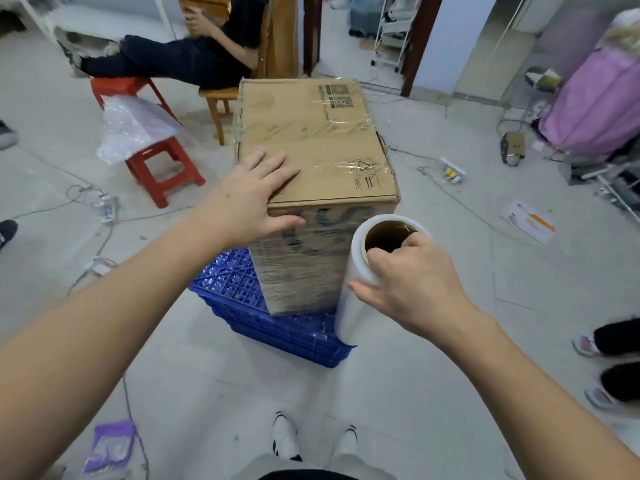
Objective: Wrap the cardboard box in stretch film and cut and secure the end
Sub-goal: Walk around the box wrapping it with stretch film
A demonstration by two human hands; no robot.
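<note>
The cardboard box (318,161) stands on a blue crate (242,299). The left hand (252,199) lies flat, fingers spread, on its top; the right hand (408,275) grips the stretch film roll (360,271) upright beside it.

Box on crate in the middle of the floor, hands at its near end.

The tall brown cardboard box (311,140) stands on the blue plastic lattice crate (263,317), which lies on the pale tiled floor (433,358). The left hand (252,199) rests flat on the near left corner of the box top. The right hand (412,282) holds the white stretch film roll (360,271) upright, just beside the near right edge of the box. Two red plastic stools (162,171) stand left of the box; a seated person (194,53) is behind them.
</note>
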